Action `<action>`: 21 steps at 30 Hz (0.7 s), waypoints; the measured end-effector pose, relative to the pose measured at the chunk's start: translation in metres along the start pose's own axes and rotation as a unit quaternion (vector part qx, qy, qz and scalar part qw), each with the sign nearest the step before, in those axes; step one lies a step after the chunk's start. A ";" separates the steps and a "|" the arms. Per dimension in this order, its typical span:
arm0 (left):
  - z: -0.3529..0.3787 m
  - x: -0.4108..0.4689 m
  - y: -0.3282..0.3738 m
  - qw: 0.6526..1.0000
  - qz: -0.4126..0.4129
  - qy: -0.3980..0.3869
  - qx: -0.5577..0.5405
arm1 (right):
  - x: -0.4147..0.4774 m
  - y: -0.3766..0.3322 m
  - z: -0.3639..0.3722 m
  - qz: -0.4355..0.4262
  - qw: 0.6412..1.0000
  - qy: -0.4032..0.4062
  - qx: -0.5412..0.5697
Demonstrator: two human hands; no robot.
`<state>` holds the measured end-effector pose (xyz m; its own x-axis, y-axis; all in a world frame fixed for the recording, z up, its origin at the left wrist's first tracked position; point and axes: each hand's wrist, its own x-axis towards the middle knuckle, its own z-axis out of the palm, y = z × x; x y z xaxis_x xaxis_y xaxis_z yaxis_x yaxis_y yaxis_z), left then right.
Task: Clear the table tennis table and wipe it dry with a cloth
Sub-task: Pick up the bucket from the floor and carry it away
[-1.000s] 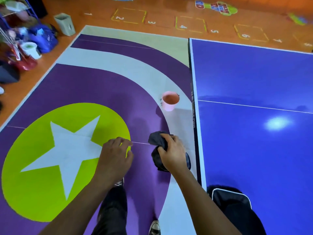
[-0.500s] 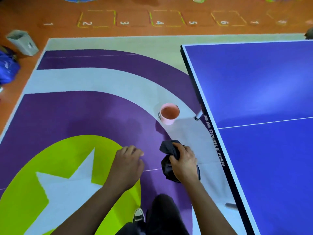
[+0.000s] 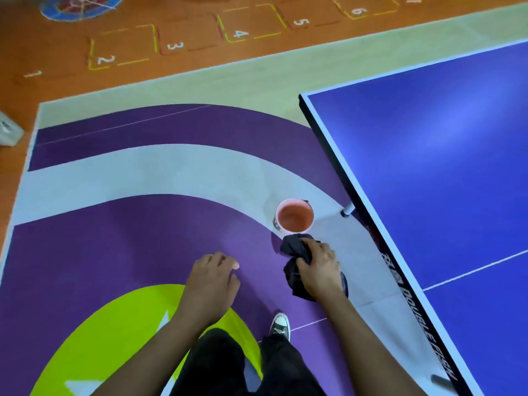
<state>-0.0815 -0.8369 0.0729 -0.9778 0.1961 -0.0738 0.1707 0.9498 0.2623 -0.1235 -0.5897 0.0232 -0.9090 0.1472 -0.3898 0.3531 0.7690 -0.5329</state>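
Observation:
My right hand (image 3: 321, 268) grips a bunched dark grey cloth (image 3: 295, 250) over the floor, just left of the blue table tennis table (image 3: 445, 172). A pink bucket (image 3: 294, 215) stands on the floor right beyond the cloth, beside the table's edge. My left hand (image 3: 211, 281) hangs to the left with loosely curled fingers and holds nothing. The table top fills the right side of the view, with a white line across it and nothing on the part I see.
The floor is a purple, white and lime mat (image 3: 143, 224) with orange flooring and numbered hopscotch squares (image 3: 240, 32) beyond. A table leg (image 3: 347, 211) stands near the bucket. A grey bin (image 3: 8, 132) shows at the left edge. My shoe (image 3: 280, 327) is below.
I have stepped along the table's side toward the pink bucket; the view has swung so the table lies diagonally. The cloth in my right hand is now close above the bucket.

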 end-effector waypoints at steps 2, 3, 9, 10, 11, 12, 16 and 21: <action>-0.001 0.032 -0.023 1.000 -0.009 -0.002 -0.013 | 0.025 -0.017 0.004 0.010 1.000 -0.008 -0.009; 0.000 0.046 -0.034 1.000 -0.016 -0.008 -0.024 | 0.038 -0.023 0.007 0.017 1.000 -0.011 -0.010; 0.054 0.141 -0.111 0.995 0.013 -0.093 -0.030 | 0.118 -0.044 0.050 0.086 0.996 -0.006 -0.004; 0.063 0.155 -0.122 0.993 0.029 -0.113 -0.025 | 0.129 -0.047 0.057 0.098 0.995 0.001 0.000; 0.071 0.168 -0.132 0.991 0.048 -0.121 -0.012 | 0.139 -0.048 0.064 0.104 0.994 0.010 0.009; 0.085 0.187 -0.145 0.988 0.062 -0.138 0.002 | 0.155 -0.048 0.074 0.117 0.993 0.018 0.023; 0.147 0.255 -0.174 0.977 0.078 -0.197 0.012 | 0.208 -0.035 0.118 0.155 0.984 0.039 0.075; 0.280 0.324 -0.181 0.946 -0.038 -0.305 -0.103 | 0.268 0.020 0.203 0.186 0.978 0.015 0.096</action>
<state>-0.3955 -0.8772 -0.2684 -0.7233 0.2938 -0.6249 0.0146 0.9113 0.4115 -0.3154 -0.6613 -0.2449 -0.7147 0.4158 -0.5625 0.6933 0.5278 -0.4907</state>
